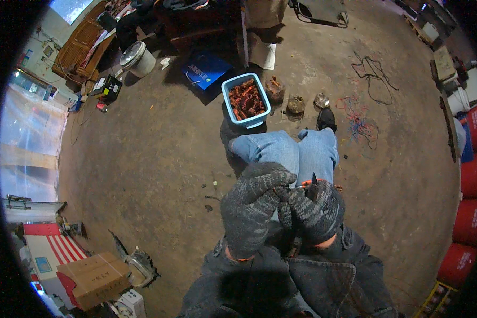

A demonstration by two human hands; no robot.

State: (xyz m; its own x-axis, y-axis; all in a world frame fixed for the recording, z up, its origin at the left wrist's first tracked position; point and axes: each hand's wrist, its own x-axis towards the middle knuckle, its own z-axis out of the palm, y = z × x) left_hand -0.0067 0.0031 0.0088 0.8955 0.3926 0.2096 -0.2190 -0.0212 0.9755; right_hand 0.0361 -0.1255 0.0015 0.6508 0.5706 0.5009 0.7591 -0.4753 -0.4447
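Both my hands, in grey knitted gloves, are close together above my lap. My left hand (252, 204) is closed, with its fingertips pinched against the right hand's fingers; what they hold is hidden. My right hand (320, 212) is curled round a dark pointed blade (314, 180) whose tip sticks up past the fingers. A bit of orange shows behind the knuckles, too small to name. Beyond my knees stands a light blue plastic tub (257, 123) filled with reddish-brown, copper-coloured scrap pieces (246, 99).
Right of the tub stand several small containers (296, 105). Red and blue wire scraps (361, 124) and a black cable loop (375, 79) lie on the concrete floor. A blue bag (206, 70) and a white bucket (138, 59) are farther left. Red drums (469, 220) line the right side; a cardboard box (94, 278) sits lower left.
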